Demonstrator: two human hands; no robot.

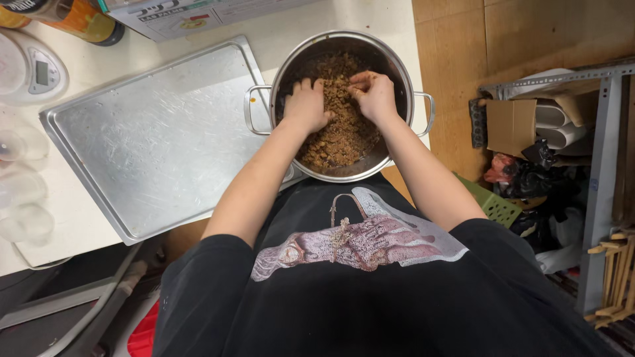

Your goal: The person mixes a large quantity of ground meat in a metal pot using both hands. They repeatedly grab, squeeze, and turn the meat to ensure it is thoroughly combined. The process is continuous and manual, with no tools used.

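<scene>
While both hands are down in the pot [397, 73], there's not much spare room at this end of the bench [311, 20]: the pot sits right at the bench's near right corner, its near rim hanging a bit past the front edge and its right handle [426, 114] about level with the right edge. Left of it a big empty metal tray [159, 139] takes up most of the middle, touching or just under the pot's left handle [250, 109]. Open bench only shows along the far edge and a strip at the left. Over there: a white kitchen scale [33, 69], some clear plastic cups [23, 205], a jar of orange stuff [83, 20] and a printed box [198, 13] at the far edge. The pot's steel, two handles, half full of brown crumbly mix [340, 135]. Left hand [305, 104] is pressed into the mix, fingers curled in and partly buried. Right hand [374, 92] has fingers pinched together on a clump of it
</scene>
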